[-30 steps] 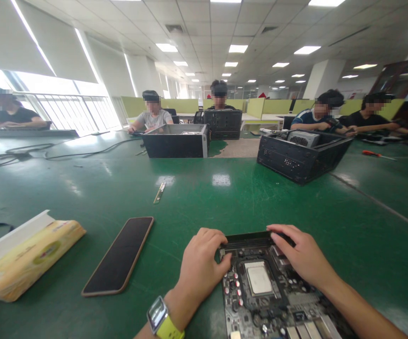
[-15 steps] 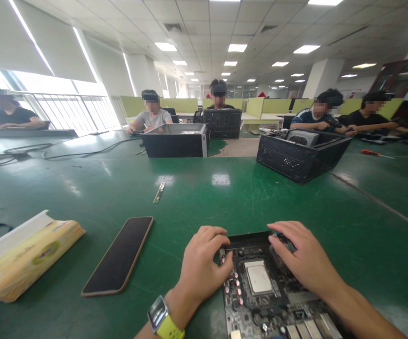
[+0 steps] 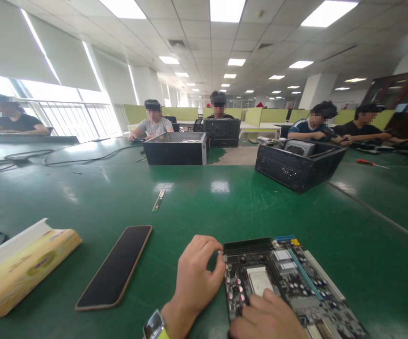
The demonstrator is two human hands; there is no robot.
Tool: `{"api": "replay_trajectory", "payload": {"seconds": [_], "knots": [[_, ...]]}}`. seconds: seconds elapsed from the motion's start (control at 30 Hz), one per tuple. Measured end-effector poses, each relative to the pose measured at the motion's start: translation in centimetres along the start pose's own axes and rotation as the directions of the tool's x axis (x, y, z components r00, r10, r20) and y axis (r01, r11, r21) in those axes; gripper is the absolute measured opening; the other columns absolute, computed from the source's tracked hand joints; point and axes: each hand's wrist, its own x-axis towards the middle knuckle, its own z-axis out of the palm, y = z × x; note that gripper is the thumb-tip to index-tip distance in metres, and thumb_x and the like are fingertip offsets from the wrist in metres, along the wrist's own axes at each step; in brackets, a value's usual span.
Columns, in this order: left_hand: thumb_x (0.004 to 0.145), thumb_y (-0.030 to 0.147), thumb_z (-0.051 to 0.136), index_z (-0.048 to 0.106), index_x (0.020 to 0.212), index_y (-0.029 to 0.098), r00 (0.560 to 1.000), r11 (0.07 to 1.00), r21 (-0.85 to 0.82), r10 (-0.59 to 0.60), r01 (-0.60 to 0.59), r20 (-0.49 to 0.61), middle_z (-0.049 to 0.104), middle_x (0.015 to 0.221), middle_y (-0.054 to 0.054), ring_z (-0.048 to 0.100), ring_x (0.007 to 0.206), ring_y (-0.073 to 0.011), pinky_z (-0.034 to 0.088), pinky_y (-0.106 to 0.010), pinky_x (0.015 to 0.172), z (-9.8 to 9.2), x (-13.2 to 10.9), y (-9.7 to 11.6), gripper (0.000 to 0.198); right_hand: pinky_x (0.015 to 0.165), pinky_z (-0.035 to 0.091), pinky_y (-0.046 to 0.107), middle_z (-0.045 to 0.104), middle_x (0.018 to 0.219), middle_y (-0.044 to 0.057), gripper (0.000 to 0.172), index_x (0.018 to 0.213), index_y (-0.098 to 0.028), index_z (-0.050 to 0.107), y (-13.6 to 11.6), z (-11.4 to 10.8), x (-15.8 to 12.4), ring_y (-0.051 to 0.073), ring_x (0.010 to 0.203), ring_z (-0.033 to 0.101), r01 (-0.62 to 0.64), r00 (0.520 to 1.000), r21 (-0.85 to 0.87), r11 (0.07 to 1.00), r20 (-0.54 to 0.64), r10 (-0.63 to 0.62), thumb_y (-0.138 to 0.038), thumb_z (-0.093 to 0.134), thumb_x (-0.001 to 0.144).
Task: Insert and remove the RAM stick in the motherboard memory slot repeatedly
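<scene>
A motherboard (image 3: 292, 278) lies flat on the green table in front of me, with a silver processor (image 3: 258, 278) in its socket. At its far left corner my left hand (image 3: 200, 270) is closed in a pinch, thumb and forefinger meeting at the end of the black memory slots (image 3: 248, 246). My right hand (image 3: 267, 318) rests low over the board, fingers curled, just below the processor and covering part of it. What those fingertips touch is hidden. A watch (image 3: 153, 325) sits on my left wrist.
Left of the board lie a phone (image 3: 115, 268) and a yellow tissue pack (image 3: 30, 268). Farther off are a memory stick (image 3: 158, 200), a black computer case (image 3: 296, 165), another case (image 3: 175, 149) and a red screwdriver (image 3: 370, 163). Several people sit across the table.
My right hand has moved from the board's far right side down toward its near side, uncovering slots and chips. My left hand stays at the far left corner. The view has tilted up slightly.
</scene>
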Motion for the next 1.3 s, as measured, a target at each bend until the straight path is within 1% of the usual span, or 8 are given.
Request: {"api": "replay_trajectory", "payload": {"seconds": [0.13,0.3,0.4,0.57,0.67,0.73,0.9,1.3], "knots": [[0.08,0.014,0.049,0.06,0.079,0.02,1.0,1.0,0.007,0.0,0.0,-0.003,0.063,0.082,-0.004,0.058,0.08,-0.0193,0.048,-0.032,0.073,0.1,0.0,-0.1,0.013,0.059,0.035,0.03,0.068,0.067,-0.001,0.025,0.07,-0.026,0.062,5.0,-3.4,0.9,0.019,0.064,0.062,-0.412,0.861,-0.11,0.904,0.276,0.426,-0.033,0.044,0.087],[0.08,0.014,0.049,0.06,0.079,0.02,1.0,1.0,-0.006,0.011,-0.011,0.012,0.063,0.083,-0.005,0.058,0.081,-0.0194,0.048,-0.033,0.074,0.0,0.1,0.1,0.012,0.052,0.037,0.03,0.072,0.085,0.006,0.032,0.085,-0.027,0.066,13.2,-5.3,0.2,0.025,0.071,0.066,-0.687,0.59,-0.37,0.626,0.219,0.777,-0.04,0.036,0.089],[0.08,0.014,0.049,0.06,0.081,0.02,1.0,1.0,-0.018,0.023,-0.023,0.017,0.063,0.084,-0.005,0.058,0.082,-0.0194,0.048,-0.033,0.075,-0.1,0.1,0.3,0.013,0.056,0.041,0.033,0.071,0.092,0.008,0.034,0.095,-0.025,0.065,14.0,-5.4,-0.1,0.029,0.078,0.066,-0.682,0.597,-0.362,0.636,0.228,0.769,-0.046,0.04,0.087],[0.078,0.014,0.051,0.061,0.086,0.021,0.997,1.0,0.002,0.018,-0.018,0.078,0.063,0.091,-0.006,0.058,0.088,-0.0208,0.049,-0.035,0.08,0.1,-0.1,0.2,0.014,0.06,0.045,0.034,0.07,0.074,0.005,0.036,0.088,-0.025,0.07,7.9,-6.7,1.3,0.025,0.07,0.066,-0.658,0.648,-0.021,0.753,0.494,0.58,-0.051,0.045,0.085],[0.074,0.016,0.058,0.061,0.094,0.022,0.982,1.0,0.024,0.011,-0.016,0.189,0.06,0.107,-0.007,0.055,0.102,-0.0242,0.048,-0.039,0.088,0.3,-0.1,0.2,0.021,0.055,0.048,0.028,0.072,0.084,0.003,0.045,0.121,-0.028,0.058,5.2,-7.8,2.0,0.017,0.062,0.066,-0.72,0.661,0.48,0.501,0.694,0.284,-0.051,0.039,0.088],[0.072,0.017,0.062,0.061,0.098,0.022,0.971,0.999,0.032,0.009,-0.018,0.24,0.057,0.118,-0.009,0.051,0.111,-0.0264,0.045,-0.042,0.093,0.4,-0.1,0.1,0.027,0.061,0.051,0.028,0.071,0.093,0.004,0.047,0.126,-0.025,0.053,5.6,-7.8,2.1,0.016,0.069,0.068,-0.715,0.698,0.598,0.363,0.638,0.325,-0.05,0.037,0.09],[0.072,0.017,0.063,0.056,0.113,0.024,0.953,0.999,0.033,-0.008,-0.002,0.303,0.048,0.133,-0.01,0.044,0.123,-0.0283,0.039,-0.047,0.101,0.6,-0.3,-0.3,0.042,0.099,0.04,0.041,0.062,0.12,0.008,0.042,0.114,-0.021,0.063,10.6,-4.8,0.7,0.025,0.114,0.054,-0.706,0.703,0.305,0.639,0.195,0.684,-0.047,0.049,0.083],[0.068,0.02,0.067,0.058,0.105,0.022,0.956,1.0,-0.021,-0.016,0.023,0.293,0.058,0.11,-0.007,0.052,0.102,-0.0249,0.045,-0.041,0.091,0.2,0.0,0.0,0.038,0.1,0.038,0.042,0.063,0.12,0.008,0.048,0.126,-0.021,0.054,11.5,-2.5,-0.4,0.023,0.112,0.055,-0.718,0.691,0.198,0.668,0.32,0.648,-0.045,0.043,0.087]]}}
